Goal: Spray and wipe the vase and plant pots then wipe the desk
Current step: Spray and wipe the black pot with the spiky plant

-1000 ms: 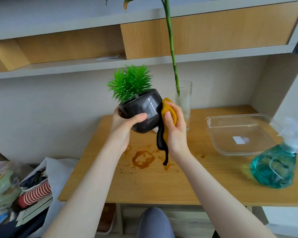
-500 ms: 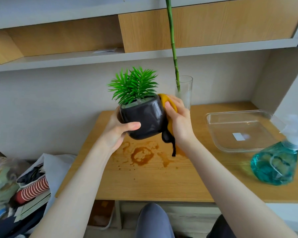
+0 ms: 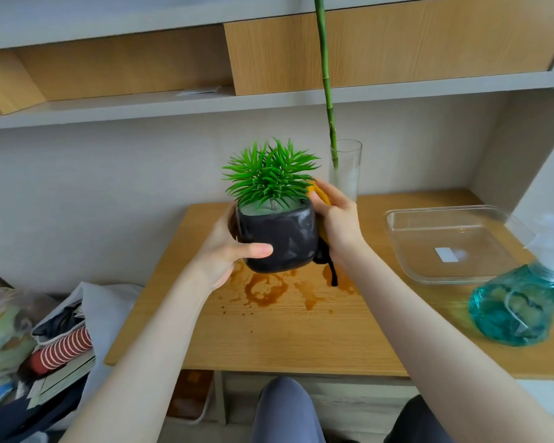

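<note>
A glossy black plant pot with a spiky green plant is held upright in the air above the wooden desk. My left hand grips its left side, thumb across the front. My right hand presses a yellow cloth with a black hanging edge against the pot's right side. Behind stands a clear glass vase with a tall green stem. Brown stains mark the desk below the pot. A teal spray bottle stands at the right.
A clear shallow tray lies on the desk's right side near the spray bottle. Shelves run above the desk. A pile of bags and books sits on the floor to the left. My knees are under the desk's front edge.
The pot has been turned from tilted to upright and shifted slightly. My right hand with the cloth has slid up along the pot's right side toward its rim.
</note>
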